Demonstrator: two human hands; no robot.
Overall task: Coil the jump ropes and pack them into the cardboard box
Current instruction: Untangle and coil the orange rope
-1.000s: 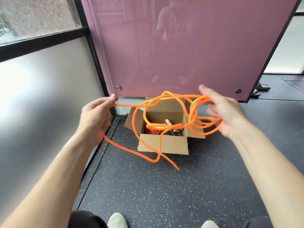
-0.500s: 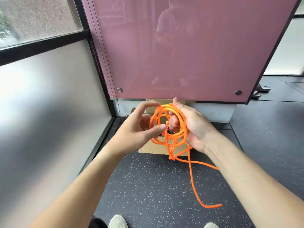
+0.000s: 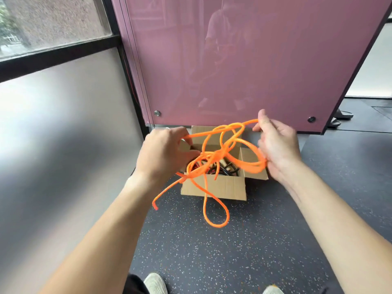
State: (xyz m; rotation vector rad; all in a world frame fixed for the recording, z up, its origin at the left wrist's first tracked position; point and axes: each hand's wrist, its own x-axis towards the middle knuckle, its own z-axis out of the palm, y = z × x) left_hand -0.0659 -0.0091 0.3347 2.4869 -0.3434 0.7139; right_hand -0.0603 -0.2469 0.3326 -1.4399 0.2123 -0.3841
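A person stands over the cardboard box (image 3: 214, 185), which sits open on the speckled floor (image 3: 233, 247) against a pink panel (image 3: 233, 60). The orange jump rope (image 3: 220, 154) is held in the air between both hands, just above the open top. The left hand (image 3: 163, 153) pinches a single strand with its fingers (image 3: 180, 132) curled. The right hand (image 3: 277, 145) has its fingers (image 3: 264, 119) closed around several loops, and one more strand runs to its upper side. Between the hands the rope lies mostly from left to right, crossed and tangled in the middle. A free end (image 3: 156, 206) hangs below the left hand, and a long loop (image 3: 216, 221) hangs in front of the box's near wall. Inside the box lie other ropes (image 3: 224, 169), dark and reddish. I think the coil is too loose for packing. The right hand holds most of the loops and the left hand is nearer to the free end, so the left one probably has to bring the hanging parts across before the bundle goes down.
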